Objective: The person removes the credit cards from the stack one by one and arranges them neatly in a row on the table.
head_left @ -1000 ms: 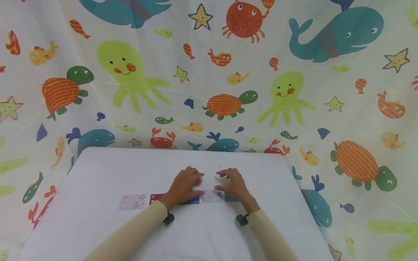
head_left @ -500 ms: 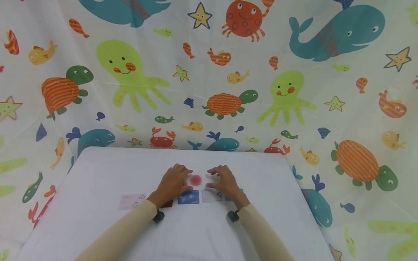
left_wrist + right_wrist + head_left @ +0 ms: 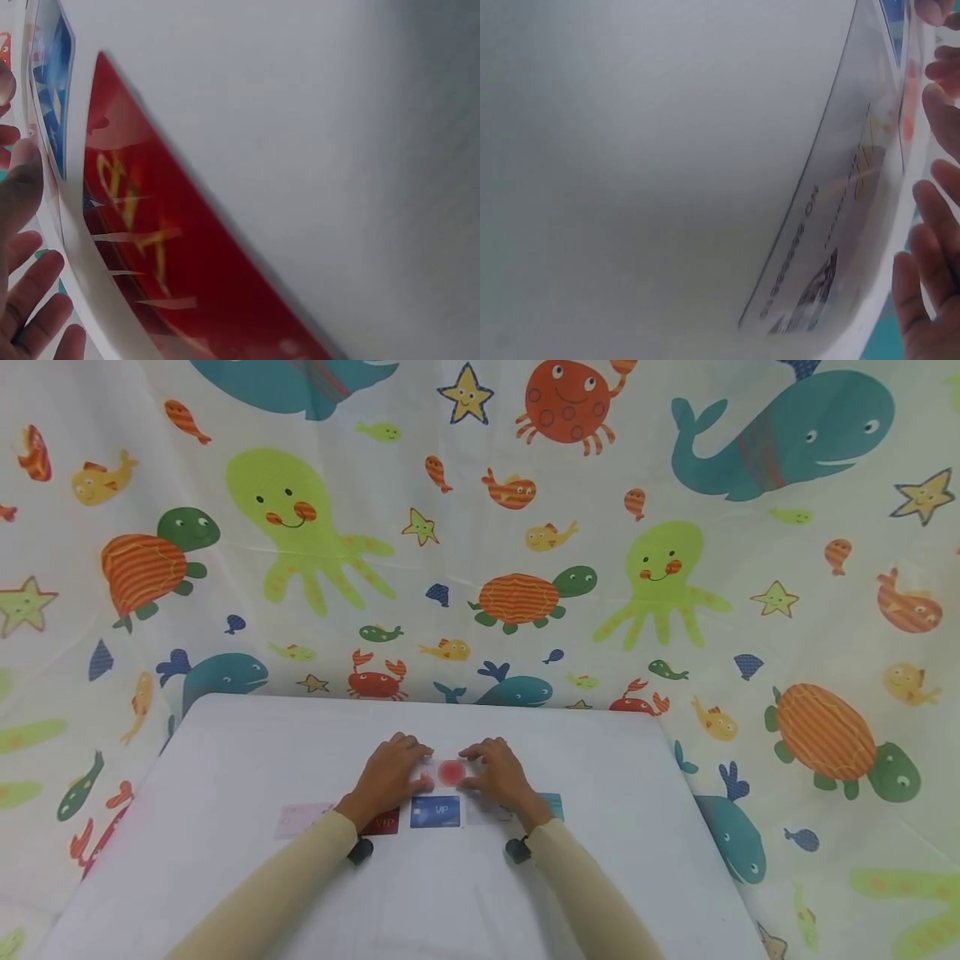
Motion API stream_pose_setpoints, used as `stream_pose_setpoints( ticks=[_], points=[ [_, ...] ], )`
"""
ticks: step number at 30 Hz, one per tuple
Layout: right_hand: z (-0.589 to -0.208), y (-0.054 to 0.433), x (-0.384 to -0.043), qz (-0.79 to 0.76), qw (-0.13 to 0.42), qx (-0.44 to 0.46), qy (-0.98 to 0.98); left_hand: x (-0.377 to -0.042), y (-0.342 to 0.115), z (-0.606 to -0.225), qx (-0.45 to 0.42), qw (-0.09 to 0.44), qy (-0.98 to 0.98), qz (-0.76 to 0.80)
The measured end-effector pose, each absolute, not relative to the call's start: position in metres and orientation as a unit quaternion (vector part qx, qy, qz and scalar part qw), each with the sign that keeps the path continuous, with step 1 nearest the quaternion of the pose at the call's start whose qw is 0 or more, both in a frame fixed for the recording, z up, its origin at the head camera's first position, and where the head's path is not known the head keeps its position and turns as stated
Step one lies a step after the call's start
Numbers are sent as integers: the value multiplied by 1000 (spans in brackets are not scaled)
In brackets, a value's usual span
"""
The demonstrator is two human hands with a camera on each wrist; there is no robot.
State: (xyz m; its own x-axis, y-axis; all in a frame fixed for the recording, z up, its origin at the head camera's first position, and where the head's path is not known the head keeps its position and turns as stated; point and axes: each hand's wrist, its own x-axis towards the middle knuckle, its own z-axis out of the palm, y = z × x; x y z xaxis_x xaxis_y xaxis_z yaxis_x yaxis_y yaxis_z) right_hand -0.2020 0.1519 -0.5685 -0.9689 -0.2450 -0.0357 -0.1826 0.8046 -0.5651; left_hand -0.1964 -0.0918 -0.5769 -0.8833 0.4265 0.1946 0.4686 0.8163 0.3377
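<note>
A pale card with a round red print (image 3: 452, 772) lies flat on the white table, just behind a row of cards. My left hand (image 3: 382, 777) is at its left end, with thumb and fingers spread apart. At the right end is my right hand (image 3: 501, 777), its fingers loosely bent near the edge; whether they touch is too small to tell. Below the left hand lies a red VIP card (image 3: 165, 247), partly covered by the wrist. A blue VIP card (image 3: 435, 812) sits between the wrists. Under the right hand is a silvery card (image 3: 817, 217).
A pale pink card (image 3: 302, 819) forms the row's left end, partly behind the left sleeve. A teal card (image 3: 553, 804) is at the right end, partly behind the right wrist. The white table (image 3: 247, 752) meets a sea-animal curtain (image 3: 465, 602) at its back edge.
Both hands have shifted left. The left hand has uncovered the blue card and the red print, and the right hand has come to the pale card's right end.
</note>
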Motion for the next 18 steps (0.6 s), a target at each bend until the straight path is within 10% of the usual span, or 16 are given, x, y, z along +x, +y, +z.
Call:
stream_pose_setpoints(
  ticks=[18],
  points=[
    [-568, 141, -204, -264, 68, -92, 958, -207, -83, -578, -212, 14, -952, -221]
  ],
)
